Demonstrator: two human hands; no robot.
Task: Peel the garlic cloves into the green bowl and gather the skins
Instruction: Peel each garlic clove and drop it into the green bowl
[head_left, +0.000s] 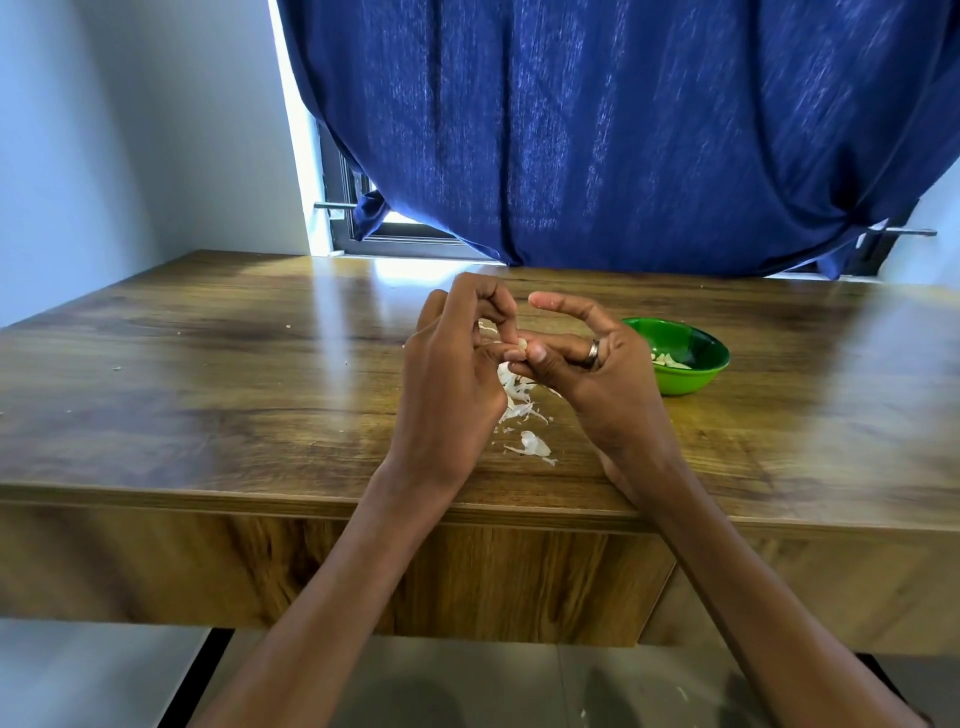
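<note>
A small pale garlic clove (521, 344) sits between the fingertips of both hands, held above the wooden table (208, 374). My left hand (452, 374) pinches it with curled fingers. My right hand (592, 358), wearing a ring, pinches it from the other side with its index finger raised. White garlic skins (522, 410) lie scattered on the table under and just in front of the hands. The green bowl (691, 376) stands to the right of my right hand, with a few peeled cloves (667, 360) inside; its left rim is hidden by the hand.
A blue curtain (623, 130) hangs behind the table's far edge over a window. A white wall stands at the left. The table's front edge (260, 499) runs below my wrists. Small skin crumbs dot the left of the tabletop.
</note>
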